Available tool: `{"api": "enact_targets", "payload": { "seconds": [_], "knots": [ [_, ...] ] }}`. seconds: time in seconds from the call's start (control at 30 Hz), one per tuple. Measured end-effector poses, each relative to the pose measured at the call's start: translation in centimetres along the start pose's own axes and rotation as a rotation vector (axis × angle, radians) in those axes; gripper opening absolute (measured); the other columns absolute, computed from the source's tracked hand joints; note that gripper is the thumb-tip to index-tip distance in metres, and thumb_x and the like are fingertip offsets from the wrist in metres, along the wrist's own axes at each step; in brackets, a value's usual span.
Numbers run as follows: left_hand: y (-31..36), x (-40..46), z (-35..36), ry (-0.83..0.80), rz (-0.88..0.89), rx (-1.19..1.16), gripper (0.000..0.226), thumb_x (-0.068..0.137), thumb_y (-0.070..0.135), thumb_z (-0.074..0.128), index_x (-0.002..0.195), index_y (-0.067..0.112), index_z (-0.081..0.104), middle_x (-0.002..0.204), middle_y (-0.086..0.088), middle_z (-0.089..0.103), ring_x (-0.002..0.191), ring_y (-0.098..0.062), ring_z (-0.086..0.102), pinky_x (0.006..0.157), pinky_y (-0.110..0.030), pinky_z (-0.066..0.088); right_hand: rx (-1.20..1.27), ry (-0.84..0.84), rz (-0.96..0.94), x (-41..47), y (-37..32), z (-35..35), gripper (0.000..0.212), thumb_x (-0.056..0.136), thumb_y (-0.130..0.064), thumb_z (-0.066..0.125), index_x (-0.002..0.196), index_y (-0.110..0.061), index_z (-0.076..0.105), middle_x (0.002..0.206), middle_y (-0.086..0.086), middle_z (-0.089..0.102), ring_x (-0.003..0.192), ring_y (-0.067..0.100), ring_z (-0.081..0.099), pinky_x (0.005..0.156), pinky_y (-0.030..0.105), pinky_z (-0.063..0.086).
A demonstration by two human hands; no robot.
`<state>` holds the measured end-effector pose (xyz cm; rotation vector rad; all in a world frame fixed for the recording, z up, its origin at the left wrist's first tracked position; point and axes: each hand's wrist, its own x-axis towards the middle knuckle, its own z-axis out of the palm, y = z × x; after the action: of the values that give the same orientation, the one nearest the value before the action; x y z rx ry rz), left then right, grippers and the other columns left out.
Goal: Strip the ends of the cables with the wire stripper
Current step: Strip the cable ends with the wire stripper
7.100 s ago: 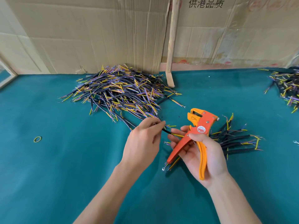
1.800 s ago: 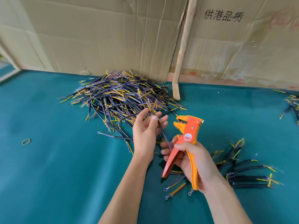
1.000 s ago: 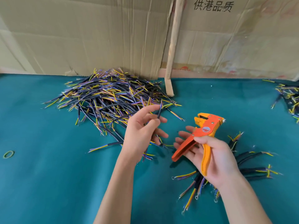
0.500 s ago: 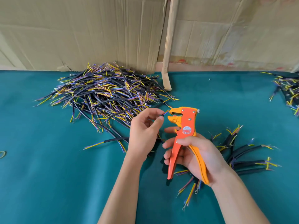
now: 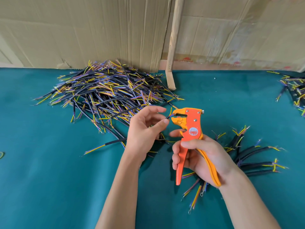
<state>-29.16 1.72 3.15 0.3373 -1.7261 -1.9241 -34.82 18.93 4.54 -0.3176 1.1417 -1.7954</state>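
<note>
Your right hand (image 5: 202, 156) is wrapped around the stripper (image 5: 189, 138), fingers curled over the orange handle and the yellow one sitting against your palm, head pointing up and to the left. The handles are spread, not squeezed together, and the stripper's jaws look a bit apart.

Your left hand (image 5: 143, 129) is pinching a black cable (image 5: 130, 110) between thumb and fingertips, right near its end. The thin colored wires sticking out of that end are right at the stripper's mouth; can't tell if they're actually inside or just touching the front. The rest of the cable trails back left over the big pile (image 5: 105, 91), which is a heap of black cables with yellow and purple wire ends, sitting on the green counter (image 5: 49, 179) up against the cardboard (image 5: 82, 30) at the back.

Just right of your right hand there's a smaller bunch (image 5: 250, 156) of cables fanned out on the counter, partly under your wrist. Another heap (image 5: 295, 90) is at the far right edge, well apart from everything. One loose cable (image 5: 105, 145) lies by itself left of your left wrist. A wooden stick (image 5: 173, 43) leans against the cardboard.
</note>
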Motion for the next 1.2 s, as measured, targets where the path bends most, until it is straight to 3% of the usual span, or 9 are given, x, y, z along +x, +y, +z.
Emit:
{"api": "enact_targets", "payload": {
  "seconds": [0.13,0.27,0.43,0.53,0.67,0.83,1.03,1.2],
  "knots": [
    [-0.02,0.0,-0.3,-0.066,-0.001,0.074,0.03,0.089,-0.001,0.07,0.111,0.019,0.074,0.078,0.003,0.066,0.066,-0.011,0.057,0.053,-0.022,0.045,-0.025,-0.003,-0.001,-0.09,0.06,0.03,0.034,0.084,-0.006,0.065,0.117,0.002,0.069,0.079,0.022,0.059,0.063,0.037,0.061,0.062,0.047,0.055],
    [0.21,-0.07,-0.08,-0.108,-0.018,0.064,0.049,0.09,-0.005,0.063,0.124,0.029,0.072,0.073,0.005,0.052,0.062,-0.013,0.048,0.052,-0.021,0.044,-0.041,-0.005,0.008,-0.14,0.07,0.16,0.035,0.079,-0.009,0.072,0.112,-0.001,0.071,0.074,0.019,0.057,0.06,0.035,0.059,0.06,0.046,0.054],
    [0.45,-0.07,0.28,-0.055,-0.056,0.117,0.037,0.08,0.01,0.056,0.102,0.028,0.08,0.065,0.007,0.05,0.06,-0.021,0.045,0.045,-0.023,0.036,-0.035,0.002,0.002,-0.16,0.09,0.07,0.032,0.083,-0.007,0.068,0.113,0.0,0.07,0.074,0.019,0.056,0.06,0.035,0.058,0.061,0.046,0.054],
    [0.1,-0.04,0.25,0.02,-0.075,0.143,0.025,0.083,0.014,0.058,0.094,0.022,0.08,0.059,0.007,0.054,0.054,-0.014,0.044,0.047,-0.019,0.034,-0.02,0.004,-0.005,-0.09,0.18,-0.05,0.032,0.084,-0.007,0.066,0.114,0.001,0.069,0.075,0.02,0.057,0.062,0.035,0.059,0.062,0.047,0.054],
    [-0.26,-0.07,0.36,0.068,-0.086,0.128,0.02,0.092,0.004,0.063,0.087,0.017,0.077,0.057,-0.001,0.054,0.049,-0.014,0.039,0.046,-0.021,0.032,-0.003,0.006,-0.013,0.02,0.24,0.01,0.033,0.084,-0.007,0.066,0.116,0.001,0.067,0.078,0.021,0.058,0.064,0.037,0.06,0.063,0.048,0.055],
    [-0.11,-0.13,-0.02,0.048,-0.047,0.144,0.012,0.093,0.0,0.068,0.09,0.01,0.075,0.061,-0.001,0.064,0.049,-0.012,0.053,0.052,-0.02,0.045,0.017,0.024,-0.025,0.05,0.09,0.02,0.043,0.078,-0.011,0.071,0.119,0.0,0.066,0.079,0.022,0.059,0.065,0.036,0.061,0.064,0.047,0.056],
    [0.03,-0.21,0.03,0.003,-0.044,0.091,0.018,0.089,-0.007,0.07,0.086,0.011,0.075,0.064,0.0,0.068,0.059,-0.013,0.067,0.057,-0.021,0.054,0.011,0.016,-0.019,0.01,0.04,-0.29,0.04,0.081,-0.01,0.067,0.119,0.002,0.067,0.087,0.027,0.064,0.065,0.037,0.062,0.065,0.047,0.056],
    [0.06,-0.22,-0.21,-0.001,-0.02,0.08,0.021,0.086,-0.007,0.073,0.083,0.013,0.076,0.067,-0.004,0.071,0.064,-0.018,0.069,0.06,-0.025,0.057,-0.001,0.02,-0.04,0.31,0.3,-0.04,0.044,0.075,-0.007,0.072,0.119,0.001,0.067,0.105,0.03,0.068,0.066,0.037,0.065,0.065,0.048,0.057]
  ]
}}
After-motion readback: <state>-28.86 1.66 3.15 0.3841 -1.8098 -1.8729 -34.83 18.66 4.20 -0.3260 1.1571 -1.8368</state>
